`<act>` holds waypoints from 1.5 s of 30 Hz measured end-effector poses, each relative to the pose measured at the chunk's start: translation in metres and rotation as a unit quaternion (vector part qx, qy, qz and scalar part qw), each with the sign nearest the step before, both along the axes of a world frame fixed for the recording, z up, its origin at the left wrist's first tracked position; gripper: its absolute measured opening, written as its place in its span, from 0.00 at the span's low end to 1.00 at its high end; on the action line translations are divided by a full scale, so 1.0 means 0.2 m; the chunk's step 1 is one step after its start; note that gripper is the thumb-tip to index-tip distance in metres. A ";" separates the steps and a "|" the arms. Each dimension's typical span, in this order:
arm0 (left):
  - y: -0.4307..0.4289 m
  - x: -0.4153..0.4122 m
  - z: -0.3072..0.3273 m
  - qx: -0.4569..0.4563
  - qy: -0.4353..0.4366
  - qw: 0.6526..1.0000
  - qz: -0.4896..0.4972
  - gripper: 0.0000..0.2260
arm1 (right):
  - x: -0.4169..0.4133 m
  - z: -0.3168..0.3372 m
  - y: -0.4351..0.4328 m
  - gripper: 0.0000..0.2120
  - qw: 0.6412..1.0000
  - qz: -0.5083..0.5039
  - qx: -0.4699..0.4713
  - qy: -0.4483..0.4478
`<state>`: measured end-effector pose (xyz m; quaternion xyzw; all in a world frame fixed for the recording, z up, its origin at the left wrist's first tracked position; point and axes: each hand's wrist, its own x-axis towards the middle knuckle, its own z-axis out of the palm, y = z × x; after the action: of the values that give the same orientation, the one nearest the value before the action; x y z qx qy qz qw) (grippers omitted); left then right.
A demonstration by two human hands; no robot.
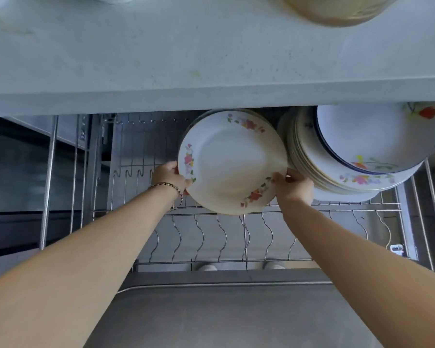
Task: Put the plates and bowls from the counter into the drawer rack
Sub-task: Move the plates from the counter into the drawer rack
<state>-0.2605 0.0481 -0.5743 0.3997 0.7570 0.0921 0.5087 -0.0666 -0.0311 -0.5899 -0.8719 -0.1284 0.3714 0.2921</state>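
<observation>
A white plate with a flower rim (232, 162) hangs tilted over the wire drawer rack (236, 237), just below the counter's front edge. My left hand (170, 175) grips its left rim and my right hand (293, 185) grips its lower right rim. More plates seem to stand behind it, mostly hidden. To the right a stack of several flowered plates (337, 177) lies in the rack, with a blue-rimmed white bowl (377, 136) on top. A yellowish bowl (337, 8) sits on the counter at the top right, cut off by the frame.
The pale speckled counter (186, 59) spans the top. The steel drawer front (224, 310) runs along the bottom. Bare wire slots fill the rack's near row. A second open steel rack (48, 172) lies to the left. Feet show through the rack.
</observation>
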 end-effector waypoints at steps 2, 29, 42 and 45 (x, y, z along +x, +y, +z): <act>0.02 0.01 -0.03 0.026 0.019 0.999 -0.007 0.19 | 0.01 -0.02 0.01 0.08 1.000 0.012 -0.010 -0.007; -0.05 0.08 -0.13 -0.022 -0.003 0.995 0.096 0.17 | -0.10 -0.07 -0.04 0.15 0.989 -0.103 0.063 0.088; -0.12 0.14 0.27 -0.062 0.151 0.975 -0.151 0.20 | 0.04 0.25 -0.08 0.17 0.947 0.243 -0.197 0.073; -0.17 0.25 0.56 -0.055 0.116 0.948 -0.291 0.16 | 0.15 0.47 -0.15 0.19 0.940 0.265 -0.204 0.062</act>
<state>-0.2101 0.0143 -0.4624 0.5820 0.6653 -0.1487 0.4433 -0.0371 -0.0619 -0.4955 -0.8221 -0.2584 0.5072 0.0065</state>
